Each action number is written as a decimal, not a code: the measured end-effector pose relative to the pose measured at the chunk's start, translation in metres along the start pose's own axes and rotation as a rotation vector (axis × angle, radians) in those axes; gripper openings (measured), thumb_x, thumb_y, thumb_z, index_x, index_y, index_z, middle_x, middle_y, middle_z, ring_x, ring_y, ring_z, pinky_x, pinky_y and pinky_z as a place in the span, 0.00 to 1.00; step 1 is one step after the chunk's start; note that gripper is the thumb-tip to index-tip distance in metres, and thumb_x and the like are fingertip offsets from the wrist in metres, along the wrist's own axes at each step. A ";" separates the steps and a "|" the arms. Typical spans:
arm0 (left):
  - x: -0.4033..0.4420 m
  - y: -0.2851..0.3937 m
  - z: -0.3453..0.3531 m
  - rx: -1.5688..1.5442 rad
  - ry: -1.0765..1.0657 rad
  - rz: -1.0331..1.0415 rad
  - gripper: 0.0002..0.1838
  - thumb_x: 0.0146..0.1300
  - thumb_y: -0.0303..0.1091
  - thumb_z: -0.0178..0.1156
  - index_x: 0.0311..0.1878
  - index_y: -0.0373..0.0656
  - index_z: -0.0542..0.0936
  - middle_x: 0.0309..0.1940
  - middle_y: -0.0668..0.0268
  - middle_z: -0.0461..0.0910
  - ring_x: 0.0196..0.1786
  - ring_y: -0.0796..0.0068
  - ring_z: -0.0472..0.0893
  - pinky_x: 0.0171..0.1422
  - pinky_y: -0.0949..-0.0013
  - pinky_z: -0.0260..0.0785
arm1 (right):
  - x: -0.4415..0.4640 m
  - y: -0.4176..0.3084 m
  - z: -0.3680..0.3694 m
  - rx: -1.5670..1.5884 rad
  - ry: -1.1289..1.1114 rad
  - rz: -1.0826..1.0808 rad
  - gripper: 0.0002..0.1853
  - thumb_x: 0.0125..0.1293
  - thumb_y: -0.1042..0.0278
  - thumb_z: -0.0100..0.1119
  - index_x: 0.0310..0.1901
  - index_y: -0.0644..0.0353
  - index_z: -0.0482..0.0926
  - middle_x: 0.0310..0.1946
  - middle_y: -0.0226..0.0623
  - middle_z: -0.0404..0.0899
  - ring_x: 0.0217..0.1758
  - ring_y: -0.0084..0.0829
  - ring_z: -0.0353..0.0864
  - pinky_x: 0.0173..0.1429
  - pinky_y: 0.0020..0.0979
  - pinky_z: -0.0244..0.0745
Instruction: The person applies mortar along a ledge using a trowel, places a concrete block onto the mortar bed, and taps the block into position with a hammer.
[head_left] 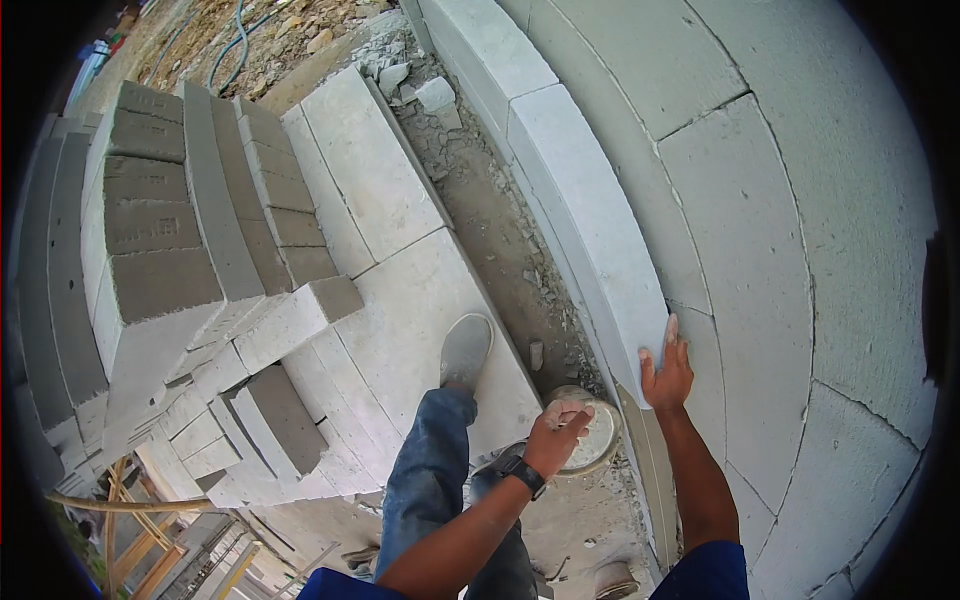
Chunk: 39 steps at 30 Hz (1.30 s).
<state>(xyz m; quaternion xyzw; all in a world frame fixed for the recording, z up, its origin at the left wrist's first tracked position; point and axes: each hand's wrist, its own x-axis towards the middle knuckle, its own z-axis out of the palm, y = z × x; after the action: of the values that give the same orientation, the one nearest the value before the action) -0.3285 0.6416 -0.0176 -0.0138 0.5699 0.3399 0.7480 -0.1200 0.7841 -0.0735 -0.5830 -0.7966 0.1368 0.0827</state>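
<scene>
My right hand (668, 372) rests on the near end of a long pale block (590, 190), its fingers spread against the block's end and side. That block lies in line with another pale block (490, 45) along the foot of a grey block wall (740, 200). My left hand (563, 432), with a dark watch on the wrist, hangs over a round bucket (600, 440) with pale contents. Its fingers are curled together, and whatever they may hold is too small to make out.
Stacked grey blocks (160, 200) stand at the left. My shoe (467, 350) is on a pale slab (400, 300). A rubble-strewn gap (490, 220) runs between the slabs and the block row. Timber (150, 550) lies at the lower left, a hose (243, 40) at the top.
</scene>
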 end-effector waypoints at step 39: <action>0.003 -0.014 0.000 -0.124 0.021 -0.003 0.26 0.70 0.50 0.67 0.58 0.37 0.78 0.47 0.64 0.84 0.44 0.75 0.83 0.46 0.73 0.73 | 0.000 0.005 0.001 -0.010 0.034 -0.012 0.44 0.66 0.48 0.63 0.79 0.56 0.60 0.50 0.55 0.79 0.48 0.55 0.81 0.47 0.47 0.80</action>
<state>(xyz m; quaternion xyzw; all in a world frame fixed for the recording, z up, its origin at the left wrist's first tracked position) -0.3207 0.6323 -0.0252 -0.0645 0.5554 0.3735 0.7402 -0.1158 0.7852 -0.0764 -0.5808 -0.7992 0.1227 0.0942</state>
